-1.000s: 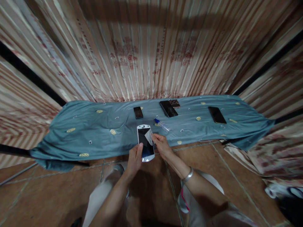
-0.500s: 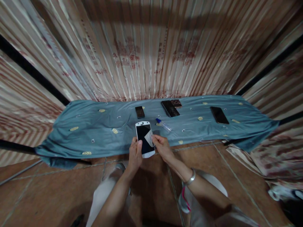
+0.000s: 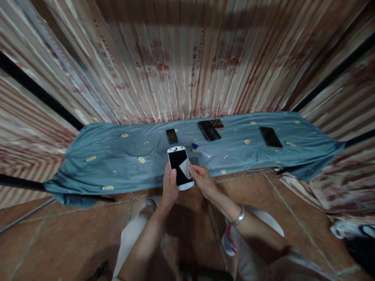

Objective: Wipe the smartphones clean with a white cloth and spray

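My left hand [image 3: 170, 188] grips a white phone [image 3: 179, 167] with a black screen, thumb resting on its lower glass. My right hand [image 3: 202, 180] pinches a small grey wipe [image 3: 185, 168] and presses it on the right side of that screen. Both hands hover over the near edge of a blue-green cloth [image 3: 117, 156] laid on the floor. A silver bangle [image 3: 238, 217] circles my right wrist.
On the cloth lie a small dark phone [image 3: 171, 136], a blue-capped clear tube [image 3: 200, 150], stacked dark phones [image 3: 209, 130] and another dark phone [image 3: 270, 137] at the right. Corrugated patterned sheeting stands behind. Brown floor tiles and my knees lie below.
The white phone and both hands have shifted slightly up and forward in view. The wipe has stayed on the screen's right side, sliding a little lower.
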Demonstrator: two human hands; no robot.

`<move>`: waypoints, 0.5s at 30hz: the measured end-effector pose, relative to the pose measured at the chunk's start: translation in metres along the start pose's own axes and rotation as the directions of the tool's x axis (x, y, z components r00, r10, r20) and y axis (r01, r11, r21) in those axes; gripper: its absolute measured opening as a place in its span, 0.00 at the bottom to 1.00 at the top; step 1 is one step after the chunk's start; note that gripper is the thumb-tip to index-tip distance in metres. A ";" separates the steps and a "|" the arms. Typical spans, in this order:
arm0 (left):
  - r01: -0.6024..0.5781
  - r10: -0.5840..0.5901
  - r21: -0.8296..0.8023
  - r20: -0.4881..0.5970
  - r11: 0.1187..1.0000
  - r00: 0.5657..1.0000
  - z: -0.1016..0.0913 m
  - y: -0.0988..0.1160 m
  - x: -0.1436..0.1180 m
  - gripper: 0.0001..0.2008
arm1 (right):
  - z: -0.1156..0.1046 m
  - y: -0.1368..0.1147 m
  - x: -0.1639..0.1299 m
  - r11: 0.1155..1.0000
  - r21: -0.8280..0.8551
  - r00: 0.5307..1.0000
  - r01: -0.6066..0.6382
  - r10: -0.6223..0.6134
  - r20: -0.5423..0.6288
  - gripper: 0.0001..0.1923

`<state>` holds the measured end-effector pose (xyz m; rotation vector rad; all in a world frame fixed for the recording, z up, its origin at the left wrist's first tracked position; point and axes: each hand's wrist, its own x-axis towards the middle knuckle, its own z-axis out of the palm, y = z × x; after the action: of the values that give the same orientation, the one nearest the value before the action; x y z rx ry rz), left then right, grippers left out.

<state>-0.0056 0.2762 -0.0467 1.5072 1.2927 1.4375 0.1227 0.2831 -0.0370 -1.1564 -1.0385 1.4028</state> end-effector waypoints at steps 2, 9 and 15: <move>0.031 -0.031 -0.037 -0.006 0.999 0.999 0.002 0.005 0.002 0.29 | -0.001 0.000 -0.001 1.000 0.008 1.000 -0.009 0.009 -0.006 0.23; 0.062 -0.062 -0.080 0.004 0.995 0.998 0.003 0.007 0.005 0.30 | -0.002 0.004 -0.013 1.000 0.005 1.000 -0.027 0.027 -0.010 0.24; 0.103 -0.096 -0.106 0.066 0.989 0.993 0.006 0.003 0.001 0.33 | -0.009 0.002 -0.016 0.999 -0.001 0.999 -0.034 0.034 0.025 0.25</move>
<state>0.0004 0.2768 -0.0449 1.3848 1.2157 1.3655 0.1320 0.2669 -0.0388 -1.1641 -1.0408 1.4469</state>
